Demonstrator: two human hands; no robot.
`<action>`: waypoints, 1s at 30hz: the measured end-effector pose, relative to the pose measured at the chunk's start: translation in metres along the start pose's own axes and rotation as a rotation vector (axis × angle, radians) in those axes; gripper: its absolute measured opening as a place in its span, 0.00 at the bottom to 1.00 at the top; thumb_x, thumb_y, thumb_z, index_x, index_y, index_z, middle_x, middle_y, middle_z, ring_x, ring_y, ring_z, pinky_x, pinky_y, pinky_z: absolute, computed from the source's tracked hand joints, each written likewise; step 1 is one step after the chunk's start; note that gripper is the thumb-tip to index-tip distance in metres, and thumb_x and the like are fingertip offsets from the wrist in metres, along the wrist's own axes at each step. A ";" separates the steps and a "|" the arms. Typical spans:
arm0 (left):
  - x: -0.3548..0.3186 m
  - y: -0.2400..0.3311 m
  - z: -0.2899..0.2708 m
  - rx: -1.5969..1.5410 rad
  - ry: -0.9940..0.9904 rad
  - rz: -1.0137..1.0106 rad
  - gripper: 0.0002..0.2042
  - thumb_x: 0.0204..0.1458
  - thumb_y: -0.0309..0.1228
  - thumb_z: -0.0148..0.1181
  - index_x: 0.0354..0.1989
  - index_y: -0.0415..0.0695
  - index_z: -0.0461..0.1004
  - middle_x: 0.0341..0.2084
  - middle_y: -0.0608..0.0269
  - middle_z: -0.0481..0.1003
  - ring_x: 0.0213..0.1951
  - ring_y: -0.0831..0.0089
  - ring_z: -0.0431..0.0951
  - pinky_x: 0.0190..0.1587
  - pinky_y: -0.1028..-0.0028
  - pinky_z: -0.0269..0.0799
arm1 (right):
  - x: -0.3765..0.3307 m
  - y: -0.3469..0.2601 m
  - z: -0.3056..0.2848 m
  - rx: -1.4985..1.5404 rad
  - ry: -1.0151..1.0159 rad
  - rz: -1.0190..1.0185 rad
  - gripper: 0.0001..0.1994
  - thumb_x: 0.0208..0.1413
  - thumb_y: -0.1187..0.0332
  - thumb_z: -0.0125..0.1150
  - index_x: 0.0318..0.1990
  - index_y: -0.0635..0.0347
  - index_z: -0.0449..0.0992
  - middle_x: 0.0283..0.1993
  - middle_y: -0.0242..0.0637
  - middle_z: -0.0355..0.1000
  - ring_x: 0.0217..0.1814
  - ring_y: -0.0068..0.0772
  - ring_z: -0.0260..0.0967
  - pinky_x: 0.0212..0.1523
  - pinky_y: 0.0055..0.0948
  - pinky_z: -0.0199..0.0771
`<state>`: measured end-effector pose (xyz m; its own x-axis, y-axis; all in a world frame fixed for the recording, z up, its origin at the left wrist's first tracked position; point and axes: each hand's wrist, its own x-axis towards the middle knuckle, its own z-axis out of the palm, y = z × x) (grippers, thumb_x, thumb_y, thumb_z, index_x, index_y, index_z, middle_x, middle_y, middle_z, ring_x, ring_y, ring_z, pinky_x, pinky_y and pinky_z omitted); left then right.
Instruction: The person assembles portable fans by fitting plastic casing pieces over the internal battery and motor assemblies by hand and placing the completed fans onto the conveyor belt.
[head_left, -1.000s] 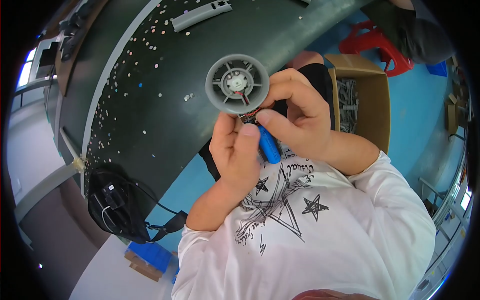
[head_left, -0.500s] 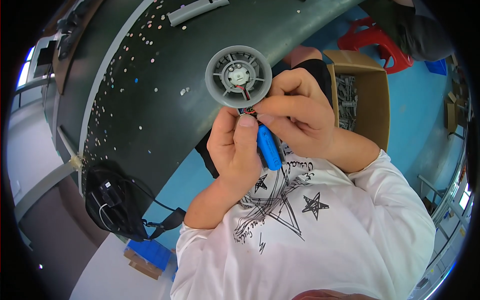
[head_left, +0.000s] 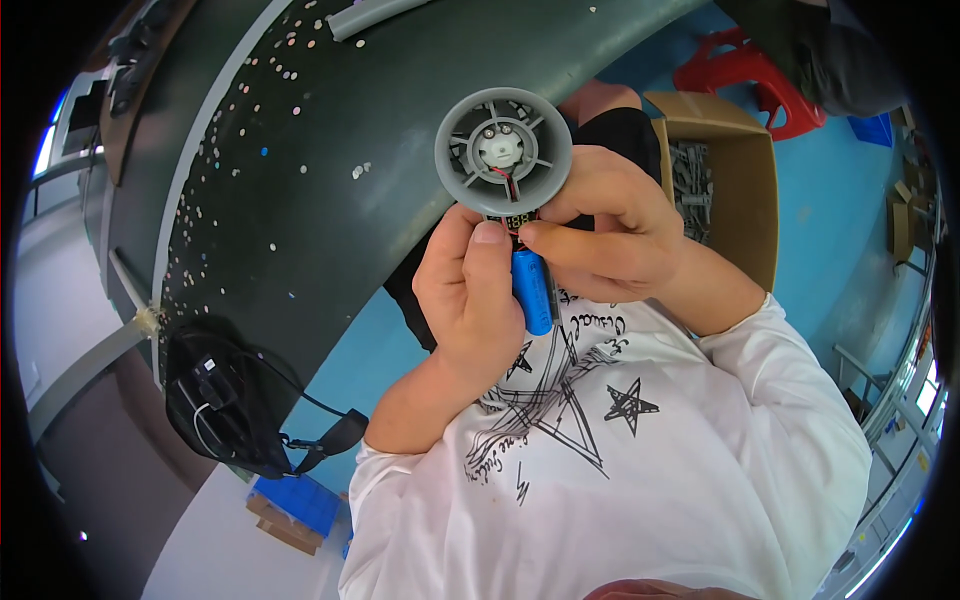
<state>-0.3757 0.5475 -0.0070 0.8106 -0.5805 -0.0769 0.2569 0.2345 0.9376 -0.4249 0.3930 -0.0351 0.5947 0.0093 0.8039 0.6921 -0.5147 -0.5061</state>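
Note:
Between my hands is an opened grey handheld fan (head_left: pixel 446 170), its round housing turned up so that spokes and a white motor hub (head_left: pixel 501 147) show. Red and black wires run down from the hub. Just below the ring sits a small circuit board with a digit display (head_left: pixel 518 222), and under that a blue cylindrical battery (head_left: pixel 532 293). My left hand (head_left: pixel 465 285) is closed on the handle from the left, thumb beside the board. From the right, my right hand (head_left: pixel 620 230) pinches at the board with its fingertips, its upper fingers against the ring. The fingers hide part of the handle.
Small pale dots lie scattered over the dark green table (head_left: pixel 340 110), with a grey curved plastic piece (head_left: pixel 375 17) at its far edge. A black bag with cables (head_left: pixel 225 400) is at left. On the right stand a cardboard box (head_left: pixel 755 200) of grey parts and a red stool (head_left: pixel 745 75).
The fan has shifted slightly right and its ring has tilted. The digit display now shows between my fingertips; my right fingers have spread along the board and ring.

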 end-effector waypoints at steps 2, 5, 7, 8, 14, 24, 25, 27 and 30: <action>0.000 -0.001 -0.001 0.019 0.000 -0.008 0.14 0.63 0.30 0.45 0.49 0.31 0.69 0.35 0.66 0.74 0.34 0.87 0.68 0.37 0.85 0.64 | -0.001 0.002 0.001 -0.090 0.048 -0.098 0.11 0.39 0.84 0.62 0.35 0.70 0.76 0.43 0.46 0.67 0.37 0.44 0.70 0.37 0.39 0.73; 0.002 -0.001 -0.001 0.001 -0.004 0.013 0.14 0.63 0.31 0.45 0.48 0.31 0.69 0.34 0.66 0.74 0.34 0.87 0.68 0.36 0.85 0.63 | -0.001 0.004 0.000 -0.125 0.039 -0.149 0.12 0.38 0.85 0.62 0.35 0.70 0.76 0.44 0.48 0.67 0.40 0.47 0.71 0.41 0.40 0.75; 0.003 0.002 0.001 -0.053 0.000 0.034 0.13 0.62 0.30 0.48 0.48 0.31 0.69 0.34 0.66 0.74 0.34 0.87 0.68 0.36 0.86 0.63 | -0.002 0.001 0.000 -0.144 0.039 -0.121 0.12 0.38 0.85 0.61 0.35 0.71 0.76 0.45 0.48 0.67 0.41 0.48 0.72 0.43 0.41 0.75; 0.002 0.002 0.001 -0.052 0.000 0.033 0.13 0.62 0.30 0.48 0.48 0.31 0.69 0.34 0.66 0.74 0.34 0.87 0.68 0.36 0.86 0.63 | -0.002 0.000 0.001 -0.161 0.040 -0.093 0.12 0.38 0.85 0.61 0.35 0.71 0.77 0.45 0.48 0.67 0.42 0.48 0.72 0.45 0.41 0.75; 0.002 -0.003 0.001 -0.181 -0.005 0.001 0.14 0.59 0.25 0.53 0.50 0.31 0.66 0.36 0.64 0.75 0.34 0.87 0.69 0.38 0.86 0.63 | -0.007 -0.003 0.003 -0.101 0.048 -0.032 0.14 0.39 0.87 0.58 0.38 0.74 0.76 0.48 0.50 0.66 0.43 0.50 0.72 0.47 0.40 0.75; 0.006 0.002 0.001 -0.139 0.002 0.024 0.14 0.57 0.24 0.53 0.51 0.32 0.66 0.37 0.64 0.75 0.36 0.86 0.70 0.40 0.85 0.64 | -0.004 -0.004 0.003 -0.127 -0.005 -0.035 0.15 0.40 0.88 0.55 0.40 0.76 0.76 0.50 0.52 0.65 0.49 0.53 0.70 0.50 0.40 0.73; 0.008 0.002 0.001 -0.130 0.010 0.023 0.14 0.57 0.24 0.52 0.50 0.33 0.66 0.37 0.64 0.75 0.37 0.85 0.71 0.41 0.85 0.64 | -0.001 -0.004 0.007 -0.158 0.039 -0.031 0.14 0.39 0.84 0.57 0.38 0.72 0.77 0.46 0.49 0.68 0.44 0.48 0.71 0.44 0.35 0.74; 0.013 0.000 0.002 -0.142 0.074 -0.017 0.13 0.57 0.24 0.50 0.49 0.33 0.66 0.35 0.61 0.76 0.35 0.83 0.72 0.39 0.83 0.67 | 0.002 -0.004 0.008 -0.188 0.082 -0.030 0.13 0.39 0.81 0.59 0.36 0.68 0.78 0.43 0.46 0.70 0.39 0.43 0.72 0.37 0.30 0.76; 0.014 0.005 -0.005 -0.184 0.049 -0.102 0.12 0.57 0.25 0.47 0.48 0.33 0.66 0.32 0.56 0.76 0.29 0.77 0.75 0.34 0.79 0.71 | 0.013 -0.004 -0.008 -0.080 0.078 0.180 0.13 0.42 0.81 0.58 0.39 0.67 0.78 0.42 0.46 0.71 0.36 0.39 0.71 0.34 0.29 0.73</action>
<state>-0.3606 0.5443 -0.0054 0.7990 -0.5711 -0.1883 0.4267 0.3178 0.8467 -0.4233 0.3884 -0.0204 0.6703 -0.1542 0.7259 0.5408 -0.5684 -0.6201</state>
